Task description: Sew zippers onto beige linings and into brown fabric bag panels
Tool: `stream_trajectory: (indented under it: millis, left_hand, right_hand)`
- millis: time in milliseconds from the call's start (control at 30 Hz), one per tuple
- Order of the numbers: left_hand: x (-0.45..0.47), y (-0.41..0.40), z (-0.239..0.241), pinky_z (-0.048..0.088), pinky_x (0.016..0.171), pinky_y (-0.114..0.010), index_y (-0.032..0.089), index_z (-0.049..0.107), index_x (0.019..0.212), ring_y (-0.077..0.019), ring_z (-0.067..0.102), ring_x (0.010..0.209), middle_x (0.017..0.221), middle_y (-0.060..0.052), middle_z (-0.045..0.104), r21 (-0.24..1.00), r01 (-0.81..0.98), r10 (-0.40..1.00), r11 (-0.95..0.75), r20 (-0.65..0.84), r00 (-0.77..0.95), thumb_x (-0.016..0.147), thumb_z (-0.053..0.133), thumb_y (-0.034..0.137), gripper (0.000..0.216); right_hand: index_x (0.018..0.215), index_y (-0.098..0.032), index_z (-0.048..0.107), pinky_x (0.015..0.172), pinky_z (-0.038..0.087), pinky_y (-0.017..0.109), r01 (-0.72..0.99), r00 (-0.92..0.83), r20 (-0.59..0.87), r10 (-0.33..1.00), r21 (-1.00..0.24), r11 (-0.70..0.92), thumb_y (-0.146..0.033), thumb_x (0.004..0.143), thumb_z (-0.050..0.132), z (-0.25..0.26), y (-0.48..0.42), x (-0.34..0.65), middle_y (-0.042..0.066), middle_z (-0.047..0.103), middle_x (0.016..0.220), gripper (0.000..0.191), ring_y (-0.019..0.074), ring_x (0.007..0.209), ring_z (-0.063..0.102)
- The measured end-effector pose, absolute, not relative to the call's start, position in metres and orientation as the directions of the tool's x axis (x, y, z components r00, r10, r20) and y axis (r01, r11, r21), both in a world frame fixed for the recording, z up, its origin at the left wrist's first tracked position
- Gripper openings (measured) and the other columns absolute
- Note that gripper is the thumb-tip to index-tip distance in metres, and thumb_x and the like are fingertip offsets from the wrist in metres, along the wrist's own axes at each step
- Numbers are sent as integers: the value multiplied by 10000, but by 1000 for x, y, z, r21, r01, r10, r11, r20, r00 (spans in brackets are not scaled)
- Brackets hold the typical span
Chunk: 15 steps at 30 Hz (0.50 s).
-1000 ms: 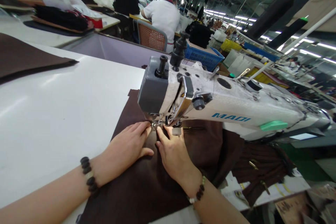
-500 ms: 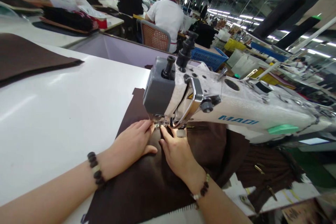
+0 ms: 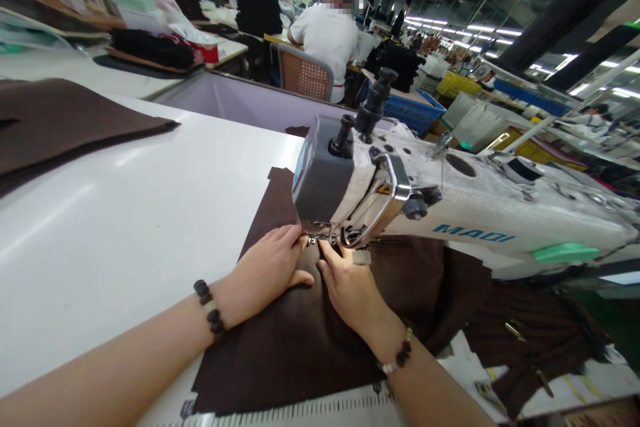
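A dark brown fabric piece [image 3: 295,340] lies flat on the white table [image 3: 125,227] under the head of a white sewing machine [image 3: 450,213]. My left hand [image 3: 270,267] rests flat on the fabric just left of the presser foot [image 3: 325,238], fingers stretched toward it. My right hand [image 3: 350,283] presses the fabric right beside it, fingertips at the foot. Both wrists wear dark bead bracelets. The needle area is partly hidden by the machine head.
More brown fabric [image 3: 60,120] lies at the table's far left. Brown pieces with metal fittings [image 3: 530,327] hang off the right side. A person in a white shirt [image 3: 325,33] sits ahead on a mesh-backed chair. A blue basket [image 3: 410,110] stands behind the machine.
The view has shifted, so the hands and machine sit further right and slightly higher in frame. Both hands stay flat on the fabric at the presser foot.
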<state>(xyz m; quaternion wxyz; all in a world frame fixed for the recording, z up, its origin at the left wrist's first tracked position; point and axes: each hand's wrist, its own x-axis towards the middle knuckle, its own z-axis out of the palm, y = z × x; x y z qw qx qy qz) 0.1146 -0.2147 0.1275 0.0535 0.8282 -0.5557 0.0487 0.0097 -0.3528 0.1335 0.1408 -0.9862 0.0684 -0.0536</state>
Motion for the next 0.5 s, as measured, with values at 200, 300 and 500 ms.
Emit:
stream_trajectory:
  millis: [200,300,500]
  left_hand:
    - [114,-214,132,434,912,-376,102,627,1016,-267,557,1013,1044,-131,612,-2,-935,-926,-354,138,350,771,613,565,524]
    - [113,-212,129,431,926,-386,99,618,1063,-271,553,1031,1086,-142,604,27,-935,-923,-355,152,355,768,627,553,542]
    - [113,-213,124,411,982,-401,48,595,1133,-296,532,1092,1118,-169,605,45,-935,-920,-352,166,355,727,658,555,653]
  right_hand:
    - [1279,-182,537,988,399,542,-127,985,78,-157,-302,-945,-215,920,455,135,-354,9,136,541,1248,370,297,1194,482]
    - [1299,-193,516,995,390,546,-121,985,77,-152,-313,-942,-213,919,452,134,-354,5,134,522,1278,386,293,1204,475]
    - [1274,-208,533,1001,378,552,-148,983,52,-178,-355,-923,-218,925,421,133,-353,12,122,519,1284,366,287,1172,502]
